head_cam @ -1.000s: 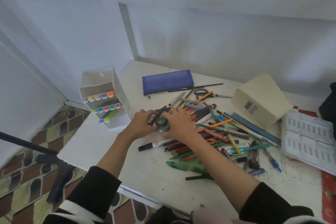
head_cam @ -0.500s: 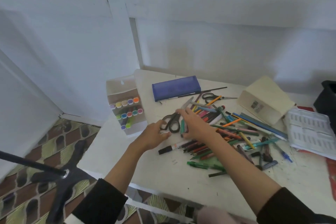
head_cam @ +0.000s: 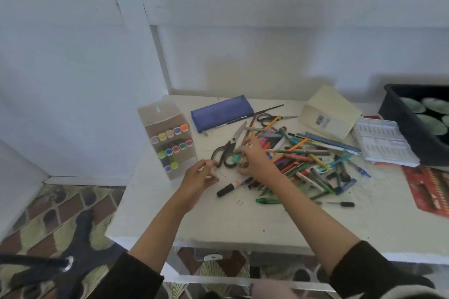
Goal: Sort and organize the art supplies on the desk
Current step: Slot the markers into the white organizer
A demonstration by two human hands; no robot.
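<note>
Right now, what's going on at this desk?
A person is sorting art supplies on a desk. The right hand pinches a small green item beside the large black scissors, at the edge of the pen and pencil pile. The left hand is curled nearby; whether it holds anything is unclear.

Matt painted desk (head_cam: pixel 218 221), metal-bladed scissors (head_cam: pixel 228 148), blue cloth pencil case (head_cam: pixel 221 111), clear plastic marker box (head_cam: pixel 167 138)

My right hand (head_cam: pixel 255 164) pinches a small teal piece (head_cam: pixel 236 158) over the black scissors (head_cam: pixel 224 152), at the left edge of the pen pile (head_cam: pixel 306 160) on the bench (head_cam: pixel 218 221). My left hand (head_cam: pixel 198 178) is curled just beside the handles; I can't tell if it holds anything.
</note>
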